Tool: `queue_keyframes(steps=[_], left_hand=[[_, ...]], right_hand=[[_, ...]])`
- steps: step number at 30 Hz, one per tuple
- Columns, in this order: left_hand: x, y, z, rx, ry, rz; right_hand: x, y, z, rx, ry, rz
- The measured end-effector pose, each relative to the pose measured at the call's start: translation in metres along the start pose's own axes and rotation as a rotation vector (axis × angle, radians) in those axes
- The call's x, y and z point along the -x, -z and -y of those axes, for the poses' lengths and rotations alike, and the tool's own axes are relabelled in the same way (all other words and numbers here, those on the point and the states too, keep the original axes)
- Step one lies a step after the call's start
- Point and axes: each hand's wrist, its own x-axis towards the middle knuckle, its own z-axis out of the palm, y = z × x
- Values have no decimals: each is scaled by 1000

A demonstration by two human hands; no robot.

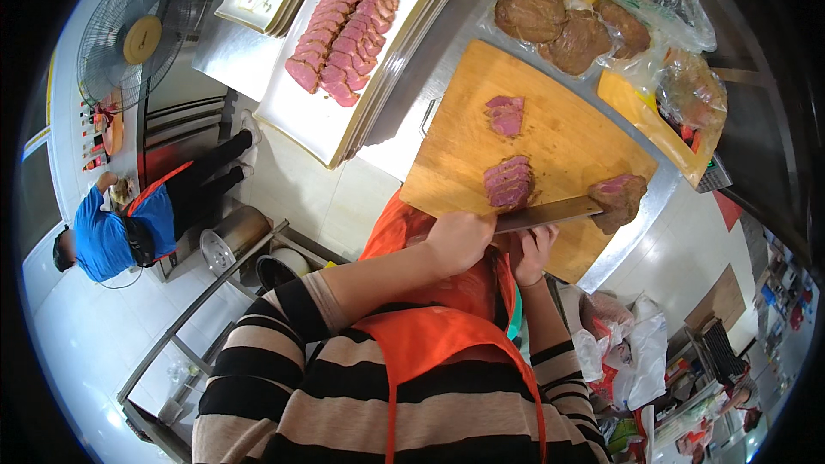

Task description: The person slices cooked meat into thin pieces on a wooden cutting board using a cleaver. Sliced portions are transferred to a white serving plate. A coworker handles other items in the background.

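Observation:
My left hand [463, 243] is closed around the handle of a wide-bladed kitchen knife, its blade [551, 214] pointing right across the wooden cutting board [567, 135]. Just below the blade is my right hand [536, 251], fingers bent; whether they touch the steel or hold anything is unclear. The knife tip reaches a cut piece of brown cooked meat [617, 203] with a pink cut face. Above the blade lies a row of pink meat slices [508, 182]. Farther up the board is a smaller group of slices [504, 115].
Stacked rectangular plates [271, 100] bear two rows of sliced meat [348, 38]. Another plate stack [248, 9] holds green vegetable strips. Whole cooked meat pieces [573, 29] lie on plastic beyond the board. A scale [714, 174] stands at right. A person in blue [126, 225] works at left.

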Motion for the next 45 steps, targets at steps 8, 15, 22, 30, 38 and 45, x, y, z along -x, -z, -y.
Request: queue_keyframes(steps=[8, 15, 22, 30, 38, 45], left_hand=[[31, -3, 6, 11, 31, -15], [43, 8, -7, -12, 4, -82], [54, 20, -22, -24, 13, -95], [59, 20, -25, -71, 48, -88], [66, 34, -21, 3, 102, 63], [53, 33, -25, 7, 85, 60]], right_hand=[[15, 9, 0, 22, 9, 6], [22, 4, -10, 65, 36, 51], [31, -1, -16, 79, 40, 105], [55, -9, -25, -65, -111, 214], [40, -3, -21, 83, 29, 147], [36, 0, -21, 107, 50, 148]])
